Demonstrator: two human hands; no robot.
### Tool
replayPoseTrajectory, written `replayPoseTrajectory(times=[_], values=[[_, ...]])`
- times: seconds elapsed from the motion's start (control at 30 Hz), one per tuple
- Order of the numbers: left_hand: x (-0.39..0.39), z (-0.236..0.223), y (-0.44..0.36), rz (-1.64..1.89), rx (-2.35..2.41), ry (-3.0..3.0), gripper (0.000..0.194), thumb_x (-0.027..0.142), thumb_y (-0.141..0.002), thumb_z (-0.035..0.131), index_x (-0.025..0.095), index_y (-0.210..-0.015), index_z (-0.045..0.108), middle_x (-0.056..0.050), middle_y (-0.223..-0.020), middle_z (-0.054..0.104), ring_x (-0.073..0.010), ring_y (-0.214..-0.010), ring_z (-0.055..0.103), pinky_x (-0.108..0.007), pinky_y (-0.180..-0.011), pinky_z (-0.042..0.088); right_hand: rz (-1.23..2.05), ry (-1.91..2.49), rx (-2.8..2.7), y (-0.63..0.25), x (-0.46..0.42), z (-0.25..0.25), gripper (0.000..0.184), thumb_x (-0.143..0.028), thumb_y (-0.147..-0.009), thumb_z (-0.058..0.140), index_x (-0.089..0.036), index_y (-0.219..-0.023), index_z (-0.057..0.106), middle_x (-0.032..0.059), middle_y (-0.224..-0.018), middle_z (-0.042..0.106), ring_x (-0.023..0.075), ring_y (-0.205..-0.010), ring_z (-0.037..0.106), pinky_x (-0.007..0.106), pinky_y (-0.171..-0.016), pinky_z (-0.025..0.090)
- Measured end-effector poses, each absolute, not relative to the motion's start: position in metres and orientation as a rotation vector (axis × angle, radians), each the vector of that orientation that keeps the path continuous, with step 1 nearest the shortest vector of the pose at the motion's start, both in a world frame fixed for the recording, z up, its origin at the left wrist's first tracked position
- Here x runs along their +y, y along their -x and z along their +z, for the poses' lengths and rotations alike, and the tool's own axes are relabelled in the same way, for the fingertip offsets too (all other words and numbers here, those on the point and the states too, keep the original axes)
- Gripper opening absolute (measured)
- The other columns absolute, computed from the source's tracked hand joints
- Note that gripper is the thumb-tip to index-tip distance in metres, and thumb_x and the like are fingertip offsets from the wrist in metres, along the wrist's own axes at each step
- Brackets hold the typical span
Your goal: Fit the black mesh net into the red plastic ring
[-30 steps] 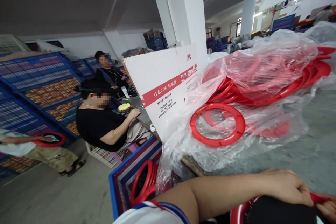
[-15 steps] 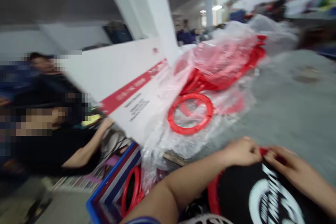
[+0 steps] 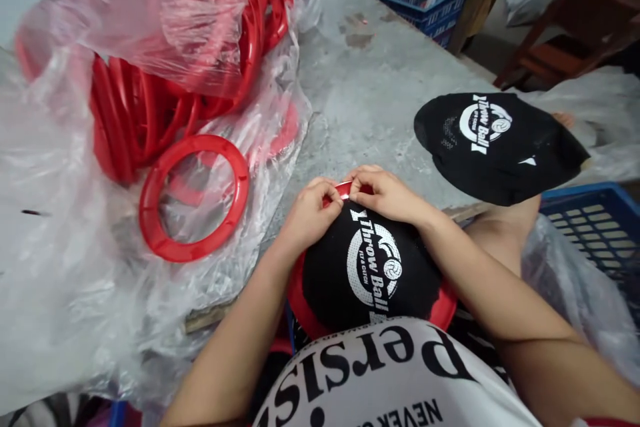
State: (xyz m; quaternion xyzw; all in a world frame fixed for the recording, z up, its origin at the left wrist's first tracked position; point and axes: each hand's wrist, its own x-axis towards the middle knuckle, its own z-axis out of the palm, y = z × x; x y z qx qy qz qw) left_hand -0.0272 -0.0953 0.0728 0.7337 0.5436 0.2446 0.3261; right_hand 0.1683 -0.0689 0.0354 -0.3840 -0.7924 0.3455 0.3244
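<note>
A red plastic ring [image 3: 300,293] leans against my body, with a black printed fabric disc [image 3: 325,273] spread across it. White "Throw Ball" lettering faces up on the cloth. At the far rim, my left hand [image 3: 314,210] pinches the ring and the fabric's edge between thumb and fingers. Right beside it, my right hand [image 3: 383,193] grips the same rim, its thumb and fingers closed. A short strip of red rim shows between the two hands. My body covers the near edge of the ring.
A loose red ring [image 3: 150,207] lies on clear plastic sheeting at left, before a bagged heap of red rings [image 3: 145,113]. More black printed fabric [image 3: 445,167] lies at the table's right edge. Blue crates [image 3: 600,213] stand at right and behind the grey table [image 3: 345,87].
The view has swung right and down, bringing the other black fabric and the crates into sight. Both hands stay on the rim of the ring.
</note>
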Motion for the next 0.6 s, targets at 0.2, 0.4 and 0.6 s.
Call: replayPoseTrajectory(times=[0.2, 0.4, 0.6], values=[[-0.091, 0.069, 0.025, 0.63, 1.461, -1.903, 0.01, 0.017, -0.078, 0.053, 0.019, -0.074, 0.062, -0.002, -0.105, 0.064, -0.0156, -0.1, 0.06, -0.031, -0.096, 0.045, 0.87, 1.037, -2.071, -0.167, -0.068, 0.036, 0.015, -0.007, -0.087, 0.063, -0.019, -0.078, 0.059, 0.0027, -0.11, 0.064, 0.0241, -0.103, 0.055, 0.035, -0.092, 0.042], [-0.096, 0.071, 0.023, 0.674, 1.494, -1.877, 0.011, 0.014, -0.077, 0.052, 0.019, -0.071, 0.06, -0.001, -0.1, 0.066, -0.0148, -0.095, 0.06, -0.029, -0.089, 0.046, 0.836, 1.06, -2.065, -0.163, -0.074, 0.039, 0.018, -0.008, -0.087, 0.066, -0.019, -0.077, 0.057, 0.003, -0.107, 0.063, 0.0245, -0.1, 0.055, 0.035, -0.091, 0.041], [-0.1, 0.07, 0.021, 0.738, 1.517, -1.853, 0.011, 0.012, -0.076, 0.054, 0.018, -0.07, 0.06, -0.001, -0.096, 0.065, -0.0146, -0.095, 0.061, -0.029, -0.09, 0.046, 0.78, 1.076, -2.053, -0.159, -0.078, 0.037, 0.02, -0.006, -0.087, 0.066, -0.019, -0.076, 0.056, 0.0027, -0.103, 0.063, 0.024, -0.097, 0.055, 0.035, -0.09, 0.04]])
